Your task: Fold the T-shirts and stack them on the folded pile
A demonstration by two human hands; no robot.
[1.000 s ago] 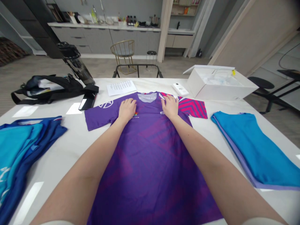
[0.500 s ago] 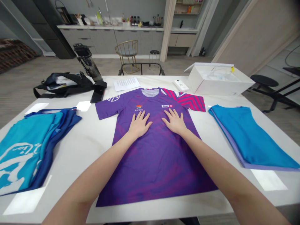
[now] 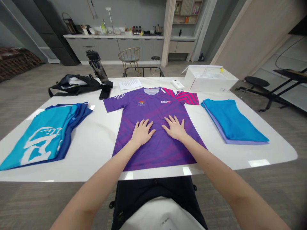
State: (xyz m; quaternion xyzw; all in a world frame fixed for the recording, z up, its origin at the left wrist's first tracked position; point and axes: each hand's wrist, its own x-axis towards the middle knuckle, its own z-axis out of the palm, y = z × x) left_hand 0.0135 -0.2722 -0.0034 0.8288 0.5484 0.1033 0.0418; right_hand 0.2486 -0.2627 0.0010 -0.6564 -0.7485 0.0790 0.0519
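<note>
With fingers released, left hand (image 3: 142,132) and right hand (image 3: 175,127) rest on unfolded purple jersey (image 3: 155,151), folded blue garment (image 3: 236,123) being at three o'clock.

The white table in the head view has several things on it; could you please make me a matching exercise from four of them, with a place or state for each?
Things:
1. Purple shirt
2. White box
3. Black bag
4. Lilac cloth

Places and states:
A. Left of the bottle
B. Mostly under a blue cloth
C. Lid open
D. Spread flat under the left hand and right hand

Pairs: 1-D, 2-C, 3-A, 4-B
</note>
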